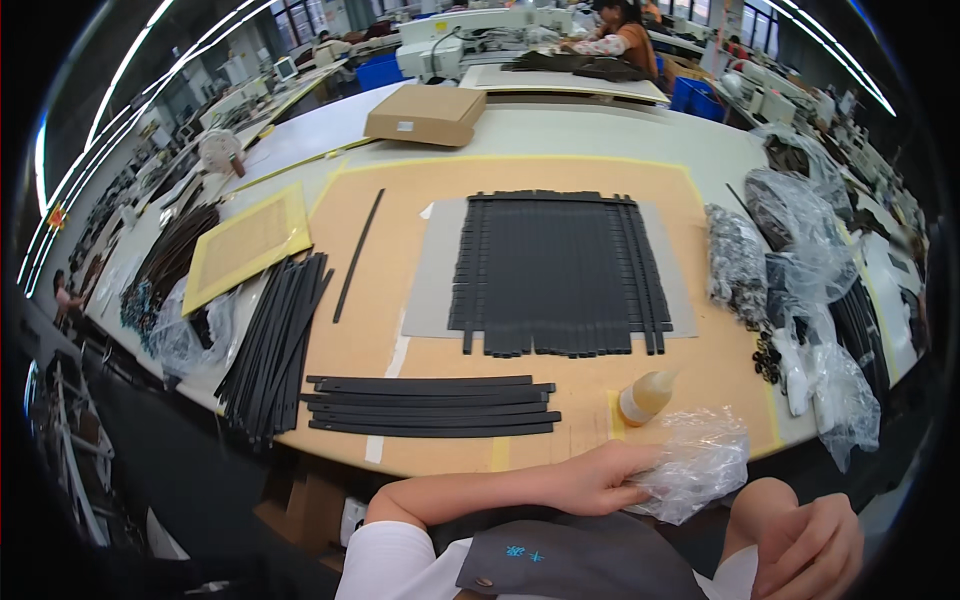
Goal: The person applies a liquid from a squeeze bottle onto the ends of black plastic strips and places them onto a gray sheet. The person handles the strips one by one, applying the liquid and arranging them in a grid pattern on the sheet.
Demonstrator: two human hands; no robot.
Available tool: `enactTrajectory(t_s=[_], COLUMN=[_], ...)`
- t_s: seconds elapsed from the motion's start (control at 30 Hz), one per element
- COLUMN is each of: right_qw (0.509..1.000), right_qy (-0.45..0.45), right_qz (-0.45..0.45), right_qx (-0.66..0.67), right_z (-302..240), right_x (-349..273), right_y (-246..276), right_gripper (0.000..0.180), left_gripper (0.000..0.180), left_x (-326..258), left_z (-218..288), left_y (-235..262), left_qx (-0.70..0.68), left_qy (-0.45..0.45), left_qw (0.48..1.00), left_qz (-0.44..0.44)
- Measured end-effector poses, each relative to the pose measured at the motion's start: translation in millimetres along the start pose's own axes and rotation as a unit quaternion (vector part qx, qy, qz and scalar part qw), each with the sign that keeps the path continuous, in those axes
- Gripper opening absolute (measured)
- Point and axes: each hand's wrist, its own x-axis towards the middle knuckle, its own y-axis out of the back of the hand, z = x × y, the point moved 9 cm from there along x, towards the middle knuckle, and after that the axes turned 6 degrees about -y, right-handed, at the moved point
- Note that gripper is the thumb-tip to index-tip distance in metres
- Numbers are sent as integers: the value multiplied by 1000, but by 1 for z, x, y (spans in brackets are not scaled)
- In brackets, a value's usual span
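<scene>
My left hand [610, 478] is closed on a crumpled clear plastic bag [702, 462] at the table's front edge. Low at the right, my right hand [815, 545] is held near my body with its fingers curled; whatever lies inside them is hidden. Just beyond the bag stands a glue bottle [645, 398] with a pale nozzle and amber contents, tilted in view. Farther back, a panel of dark strips [555, 270] laid side by side, with some crossing, rests on a grey board [430, 270]. Several loose dark strips [430, 405] lie in front of it.
A bundle of dark strips [275, 345] lies at the left, beside a yellow-edged frame [248, 245]. One strip [358, 255] lies alone. Plastic-wrapped parts [738, 262] crowd the right. Behind are a cardboard box [425, 114] and a person [630, 45] at another table.
</scene>
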Motion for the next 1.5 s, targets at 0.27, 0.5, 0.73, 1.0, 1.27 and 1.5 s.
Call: enactTrajectory(t_s=[0.27, 0.5, 0.73, 1.0, 1.27, 1.5], right_qw=[973, 754, 694, 731, 626, 564], right_qy=[-147, -635, -715, -646, -708, -755], right_qz=[49, 90, 65, 213, 324, 312], right_qx=[-171, -143, -51, -57, 45, 120], right_z=[2, 94, 67, 119, 181, 177], right_x=[-59, -162, -218, -170, -245, -280], right_y=[43, 84, 95, 139, 163, 155], right_gripper=[71, 114, 88, 46, 33, 42], left_gripper=[49, 45, 41, 40, 44, 53], left_x=[0, -7, -4, 36, 16, 21], left_z=[13, 2, -34, -8, -74, -108], left_y=[3, 7, -8, 50, 93, 83], left_qx=[47, 70, 44, -49, -30, -75], left_qy=[-54, -4, 42, -46, -21, 24], left_qw=[997, 997, 997, 977, 959, 982], left_qz=[14, 23, 43, 203, 283, 173])
